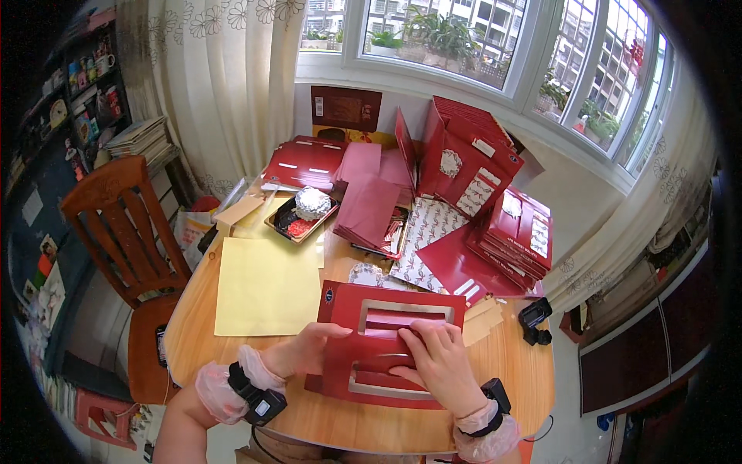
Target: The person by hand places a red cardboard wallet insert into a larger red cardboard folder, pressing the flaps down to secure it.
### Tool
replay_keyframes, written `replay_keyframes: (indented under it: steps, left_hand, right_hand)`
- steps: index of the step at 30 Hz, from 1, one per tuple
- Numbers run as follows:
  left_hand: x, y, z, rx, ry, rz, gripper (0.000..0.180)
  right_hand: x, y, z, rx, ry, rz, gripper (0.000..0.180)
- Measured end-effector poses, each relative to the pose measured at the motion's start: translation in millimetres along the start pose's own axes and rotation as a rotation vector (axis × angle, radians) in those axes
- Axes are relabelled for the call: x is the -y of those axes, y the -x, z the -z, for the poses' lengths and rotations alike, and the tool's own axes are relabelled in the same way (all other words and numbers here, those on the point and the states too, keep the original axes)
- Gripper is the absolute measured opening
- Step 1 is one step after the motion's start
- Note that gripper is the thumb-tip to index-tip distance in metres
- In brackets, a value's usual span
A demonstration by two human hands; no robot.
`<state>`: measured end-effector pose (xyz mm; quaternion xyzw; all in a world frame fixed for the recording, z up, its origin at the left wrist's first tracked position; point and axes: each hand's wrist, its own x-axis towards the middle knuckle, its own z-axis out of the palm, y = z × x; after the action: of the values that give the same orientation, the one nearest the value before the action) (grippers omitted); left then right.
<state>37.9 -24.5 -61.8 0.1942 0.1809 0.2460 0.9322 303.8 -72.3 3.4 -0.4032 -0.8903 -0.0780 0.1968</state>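
Note:
A dark red cardboard box (pixel 340 309) with two cut-out windows lies at the near edge of the table, in front of me. My left hand (pixel 305 349) grips its left side, thumb on the top face and the other fingers partly hidden. My right hand (pixel 440 363) is over the right half, thumb and bent fingers closing on the strip between the windows. Beyond the box lies a piece of patterned white paper (pixel 365 273). To the left is a large yellow sheet (pixel 267 286).
Behind stand a black tray (pixel 287 230) with foil-like and red pieces, maroon envelopes (pixel 367 213), upright red folders (pixel 464 147) and a stack of red packets (pixel 514 236). A black device (pixel 535 321) sits at the table's right edge. A wooden chair (pixel 127 232) stands left.

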Motion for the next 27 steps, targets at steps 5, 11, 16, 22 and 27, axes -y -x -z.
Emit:
replay_keyframes:
  steps: [5,11,16,22,27]
  left_hand:
    - [1.4,-3.1,14.5,0.004,-0.040,0.016,0.055]
    - [1.5,-8.4,31.3,0.284,0.019,0.056,0.051]
    - [2.2,-4.9,20.6,0.097,-0.060,-0.002,0.048]
    - [2.0,-6.7,11.2,-0.004,-0.095,-0.011,0.046]
    - [1.8,-3.3,5.5,-0.045,-0.133,-0.009,0.048]
  right_hand:
    - [0.9,-0.5,-4.7,0.000,0.037,0.020,0.065]
    - [1.8,-1.7,-4.0,-0.026,0.002,0.029,0.063]
    - [-1.0,-0.1,-8.3,-0.014,-0.029,0.036,0.060]
    - [-2.2,0.1,-12.0,0.017,-0.016,0.040,0.057]
    - [-2.5,0.2,-12.4,0.024,-0.005,0.031,0.055]
